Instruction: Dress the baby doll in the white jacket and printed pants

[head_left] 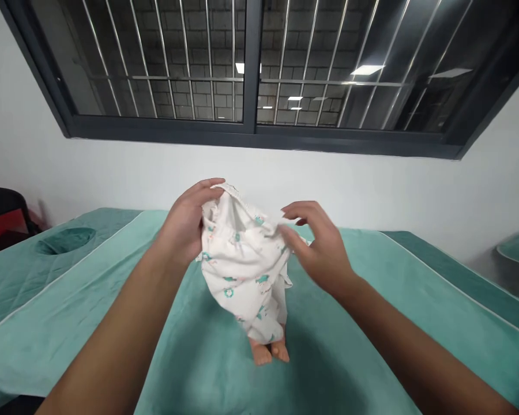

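White printed cloth, a small garment (242, 259), hangs at the centre of our view above the teal bed (372, 323). Our left hand (184, 227) at nine o'clock of it has its grip closed on the upper hem. Our right hand (322, 248) at three o'clock pinches the other edge with thumb and fingers half spread. Two doll feet (270, 350) poke out at six o'clock, resting on the bed.
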